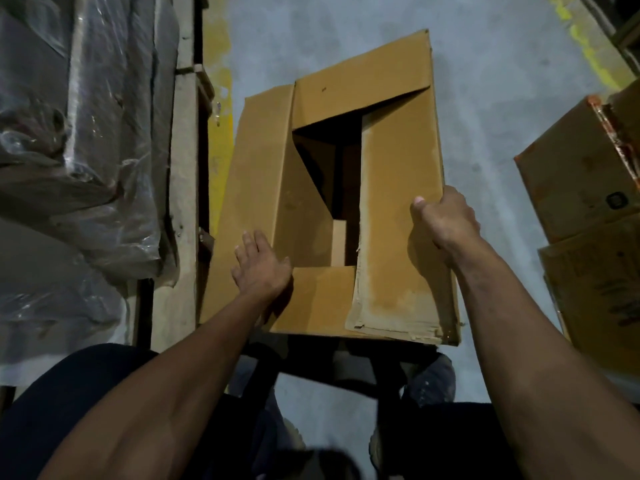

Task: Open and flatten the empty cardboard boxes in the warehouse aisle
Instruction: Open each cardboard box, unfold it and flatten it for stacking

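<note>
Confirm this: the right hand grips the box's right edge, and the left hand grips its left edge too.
Not quite. In the head view the left hand lies open, fingers straight, flat on the cardboard box left flap. The right hand does grip the right edge.

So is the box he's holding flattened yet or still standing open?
Still standing open. The cardboard box has its flaps spread around a dark interior; the right hand grips its edge and the left hand rests on a flap.

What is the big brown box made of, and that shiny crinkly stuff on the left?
The box looks like matte brown cardboard: creased flaps, frayed edges. The shiny stuff looks like clear plastic wrap: see-through, wrinkled, glinting.
</note>
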Available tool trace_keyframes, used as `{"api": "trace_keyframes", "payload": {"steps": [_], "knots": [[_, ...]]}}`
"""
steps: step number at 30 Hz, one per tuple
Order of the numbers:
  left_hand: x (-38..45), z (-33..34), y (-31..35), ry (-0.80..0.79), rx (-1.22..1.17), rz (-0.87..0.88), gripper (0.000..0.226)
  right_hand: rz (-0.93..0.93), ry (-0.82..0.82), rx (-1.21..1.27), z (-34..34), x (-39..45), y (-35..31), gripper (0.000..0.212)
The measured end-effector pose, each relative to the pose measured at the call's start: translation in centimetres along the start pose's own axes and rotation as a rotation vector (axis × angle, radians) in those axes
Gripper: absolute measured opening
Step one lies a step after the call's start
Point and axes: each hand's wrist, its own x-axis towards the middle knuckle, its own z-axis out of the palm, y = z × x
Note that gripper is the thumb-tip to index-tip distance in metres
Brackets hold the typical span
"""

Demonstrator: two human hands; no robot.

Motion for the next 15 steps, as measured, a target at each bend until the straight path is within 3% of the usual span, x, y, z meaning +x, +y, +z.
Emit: {"api": "trace_keyframes", "payload": {"steps": [2,7,10,15], "knots": [[0.9,0.8,0.2,-0.021,-0.085,-0.001,0.074,0.005,0.006,0.006,-0.2,0.4,0.4,0.051],[0.9,1.7,0.9,0.0,-0.233,0.018,0.03,0.018,0.012,0.113,-0.8,1.4,2.2,0.045],[0.6,1.6,1.4,0.035,-0.302,0.063,0.026,0.038,0.001,0.214,-0.5,1.7,3.3,0.029],[0.9,0.1,-1.0,0.18,-0.272,0.003,0.029,-0.017,-0.103,0.345,2.1,0.8,3.4,0.026]]}}
